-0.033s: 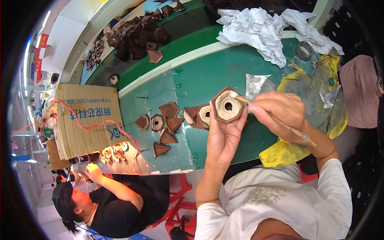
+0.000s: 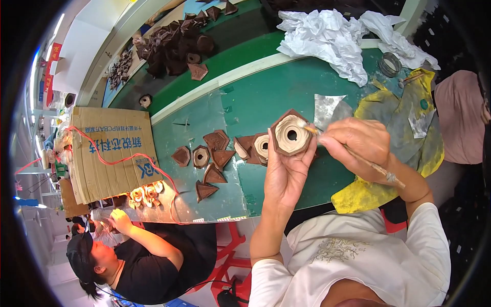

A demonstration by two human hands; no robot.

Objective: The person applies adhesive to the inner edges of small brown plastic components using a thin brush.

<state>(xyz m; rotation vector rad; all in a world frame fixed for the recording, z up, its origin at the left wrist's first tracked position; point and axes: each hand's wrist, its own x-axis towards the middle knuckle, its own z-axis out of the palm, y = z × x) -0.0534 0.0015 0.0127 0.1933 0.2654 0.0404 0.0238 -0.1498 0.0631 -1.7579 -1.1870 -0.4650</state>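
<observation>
My left hand (image 2: 289, 176) grips a brown faceted piece (image 2: 283, 146) from below, its cream, ridged round face with a dark centre hole turned up. A thin brush (image 2: 365, 159) with a wooden handle is pinched in my right hand (image 2: 356, 146). Its pale bristles touch the upper right of the cream ring. Just left of the held piece, a similar holed piece (image 2: 260, 146) lies on the green table among brown faceted parts. Farther left are another holed piece (image 2: 201, 157) and several brown angular pieces (image 2: 216, 174).
Crumpled white paper (image 2: 325, 43) and a round tin (image 2: 389, 65) are at the back right. A yellow-and-grey cloth (image 2: 399, 143) lies beside my right arm. A cardboard box (image 2: 113, 153) with a red cord stands left; a co-worker (image 2: 138, 256) sits below it. Brown pieces (image 2: 176, 48) heap beyond the ledge.
The brush tip has shifted slightly to the right and down along the cream ring. The held piece stays nearly in place.
</observation>
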